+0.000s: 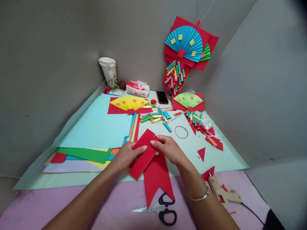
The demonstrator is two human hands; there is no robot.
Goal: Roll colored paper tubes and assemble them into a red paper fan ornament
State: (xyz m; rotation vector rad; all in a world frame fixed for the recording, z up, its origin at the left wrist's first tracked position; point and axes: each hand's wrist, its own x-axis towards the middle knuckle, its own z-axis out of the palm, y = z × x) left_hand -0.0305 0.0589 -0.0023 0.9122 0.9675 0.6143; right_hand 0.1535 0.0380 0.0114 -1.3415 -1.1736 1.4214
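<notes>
Between both hands is a red paper piece, made of a folded strip (143,159) lying slantwise over a longer red tail (158,175) with a notched lower end. My left hand (128,155) grips the strip's left side, thumb on top and fingers hidden beneath. My right hand (168,147) pinches its upper right edge, thumb on top. The tail's tip reaches over black-handled scissors (159,208), which lie partly open on the pink surface.
Coloured paper sheets (96,127) are stacked at left. Small paper rolls (157,116), a yellow fan (129,103), a green fan (188,100) and a phone (162,97) lie behind. A glue gun (222,191) is at lower right. A decorated red ornament (184,48) hangs at the back.
</notes>
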